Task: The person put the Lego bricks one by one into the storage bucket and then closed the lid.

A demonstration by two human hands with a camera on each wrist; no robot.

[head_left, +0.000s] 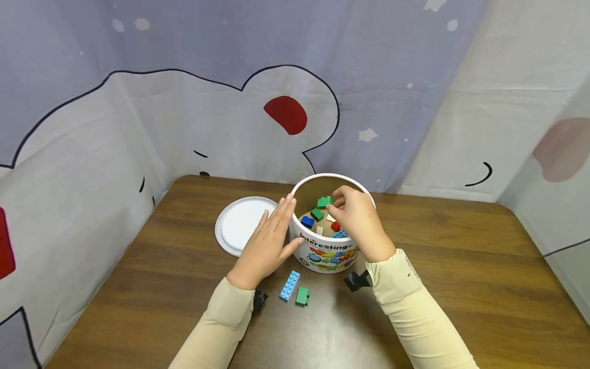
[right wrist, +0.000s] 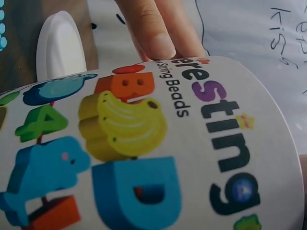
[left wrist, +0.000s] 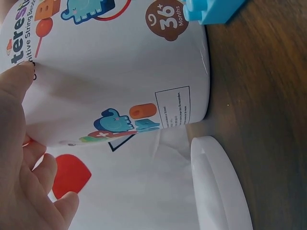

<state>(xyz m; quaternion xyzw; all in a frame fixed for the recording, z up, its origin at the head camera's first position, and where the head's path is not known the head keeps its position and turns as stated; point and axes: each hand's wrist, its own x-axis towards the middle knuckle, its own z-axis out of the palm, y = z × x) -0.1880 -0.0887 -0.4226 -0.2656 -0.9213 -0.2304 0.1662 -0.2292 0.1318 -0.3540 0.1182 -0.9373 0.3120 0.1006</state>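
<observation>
Head view alone shows right hand (head_left: pixel 358 219) pinching green brick (head_left: pixel 324 202) inside tub (head_left: pixel 329 259), near surface's (head_left: pixel 461 266) far edge. Left hand (head_left: pixel 267 243), fingers straight, touches tub; left wrist adds "36+ Months" label (left wrist: pixel 167 20). Surface extends broadly rightward.

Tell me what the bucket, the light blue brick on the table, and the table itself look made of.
Bucket: smooth, slightly glossy, probably plastic; its rounded rim and printed side suggest that, though coated card is possible.
Brick: likely hard plastic, evenly coloured, with crisp moulded studs.
Table: wood or wood-look laminate, satin; grain and a soft glare show.
</observation>
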